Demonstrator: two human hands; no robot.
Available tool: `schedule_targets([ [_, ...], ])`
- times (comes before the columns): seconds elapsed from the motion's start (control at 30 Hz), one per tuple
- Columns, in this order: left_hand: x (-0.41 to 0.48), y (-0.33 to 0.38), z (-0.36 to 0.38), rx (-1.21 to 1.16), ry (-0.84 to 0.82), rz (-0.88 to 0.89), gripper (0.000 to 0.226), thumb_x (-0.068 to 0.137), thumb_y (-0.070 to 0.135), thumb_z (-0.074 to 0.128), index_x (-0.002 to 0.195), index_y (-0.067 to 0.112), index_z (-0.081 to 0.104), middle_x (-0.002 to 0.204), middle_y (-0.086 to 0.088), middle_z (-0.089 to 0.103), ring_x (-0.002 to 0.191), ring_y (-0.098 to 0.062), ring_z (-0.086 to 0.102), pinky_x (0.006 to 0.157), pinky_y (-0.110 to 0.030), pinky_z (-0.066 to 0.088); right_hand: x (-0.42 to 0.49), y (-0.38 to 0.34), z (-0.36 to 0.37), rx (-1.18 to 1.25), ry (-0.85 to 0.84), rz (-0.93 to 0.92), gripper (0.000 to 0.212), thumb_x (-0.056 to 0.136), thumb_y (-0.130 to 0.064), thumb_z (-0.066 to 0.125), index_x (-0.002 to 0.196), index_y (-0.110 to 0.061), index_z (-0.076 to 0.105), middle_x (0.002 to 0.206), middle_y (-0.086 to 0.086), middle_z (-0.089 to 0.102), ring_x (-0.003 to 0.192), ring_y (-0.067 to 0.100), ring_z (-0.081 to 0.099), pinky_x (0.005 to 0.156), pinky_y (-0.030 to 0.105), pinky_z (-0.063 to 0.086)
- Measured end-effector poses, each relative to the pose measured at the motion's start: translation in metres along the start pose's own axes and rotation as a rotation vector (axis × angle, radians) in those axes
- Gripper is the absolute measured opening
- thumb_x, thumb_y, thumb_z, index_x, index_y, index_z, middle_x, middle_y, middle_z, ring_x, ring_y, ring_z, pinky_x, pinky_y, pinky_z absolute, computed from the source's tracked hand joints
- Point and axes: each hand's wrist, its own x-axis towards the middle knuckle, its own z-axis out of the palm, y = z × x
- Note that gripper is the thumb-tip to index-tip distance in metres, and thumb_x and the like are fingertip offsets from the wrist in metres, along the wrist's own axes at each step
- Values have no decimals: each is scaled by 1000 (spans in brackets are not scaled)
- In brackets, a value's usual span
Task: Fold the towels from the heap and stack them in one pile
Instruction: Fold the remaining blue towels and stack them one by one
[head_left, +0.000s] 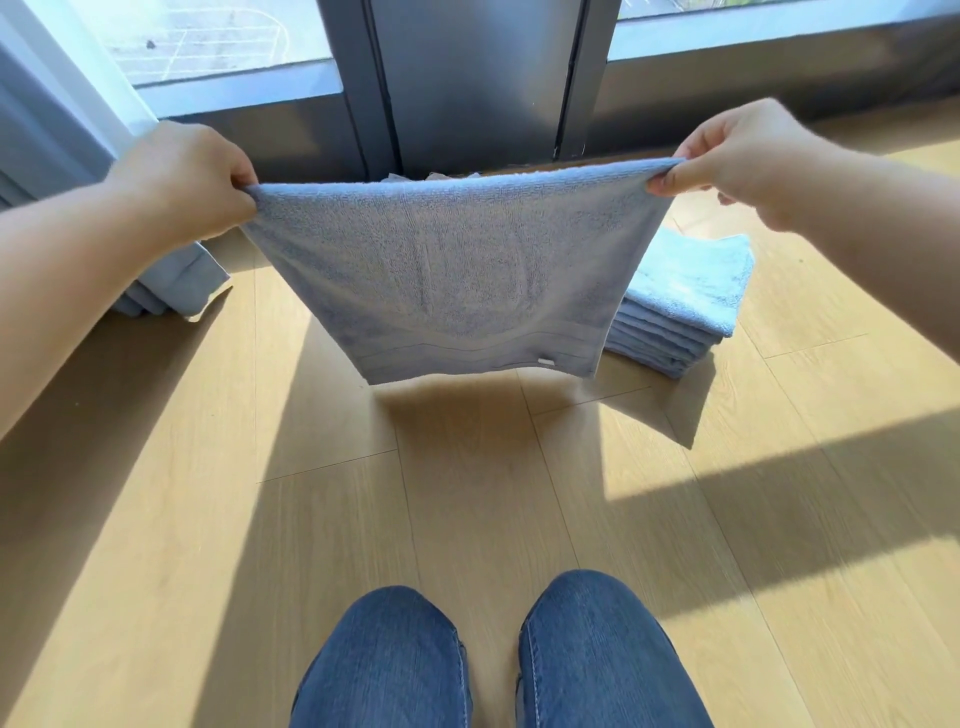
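The left hand (187, 176) pinches one top corner of the pale blue towel (457, 275), fingers curled tight on the cloth, and the towel hangs spread in the air above the wooden floor (467, 519). It looks light, soft and limp, likely to sag wherever unsupported, so the corners are the places to hold; the right hand (743, 156) pinches the other top corner, with the pile of folded towels (691, 306) on the floor beyond it

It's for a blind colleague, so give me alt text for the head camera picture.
A person's left hand and right hand hold a pale blue towel stretched by its top corners, hanging over a wooden floor. A pile of folded blue towels sits behind it on the right, and knees in jeans show at the bottom.
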Motion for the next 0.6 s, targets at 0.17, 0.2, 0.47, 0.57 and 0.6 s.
schedule_targets([
  [0.17, 0, 1, 4, -242, 26, -91, 22, 86, 2, 51, 96, 0, 70, 91, -18, 67, 85, -21, 52, 73, -25, 41, 4, 0, 9, 36, 47, 17, 26, 78, -18, 72, 63, -15, 51, 65, -3, 44, 51, 10, 31, 33, 13, 32],
  [0.2, 0, 0, 6, -275, 32, -95, 22, 86, 3, 52, 99, 0, 70, 96, -20, 67, 86, -20, 52, 74, -27, 41, 6, 0, 12, 47, 59, 13, 27, 78, -16, 72, 62, -16, 50, 65, -3, 44, 51, 9, 32, 31, 10, 31],
  [0.47, 4, -4, 8, -503, 74, -183, 25, 86, 4, 57, 109, 4, 67, 93, -9, 61, 69, -7, 57, 48, 8, 36, 20, 3, 16, 164, 188, -63, 14, 79, -19, 71, 83, -10, 61, 68, -5, 49, 58, 7, 39, 55, 18, 39],
  [0.57, 6, -2, 3, -527, 118, -187, 24, 86, 4, 53, 105, 5, 68, 83, -7, 62, 49, 14, 55, 47, 8, 35, 16, 3, 12, 201, 221, -79, 11, 79, -15, 71, 77, -13, 60, 67, -6, 48, 60, 7, 41, 56, 17, 39],
  [0.6, 5, -2, 1, -526, 118, -180, 25, 85, 4, 52, 104, 6, 68, 74, -3, 63, 48, 17, 53, 48, 7, 37, 13, 5, 11, 212, 223, -83, 15, 79, -14, 71, 70, -16, 58, 67, -6, 48, 61, 7, 41, 56, 17, 39],
])
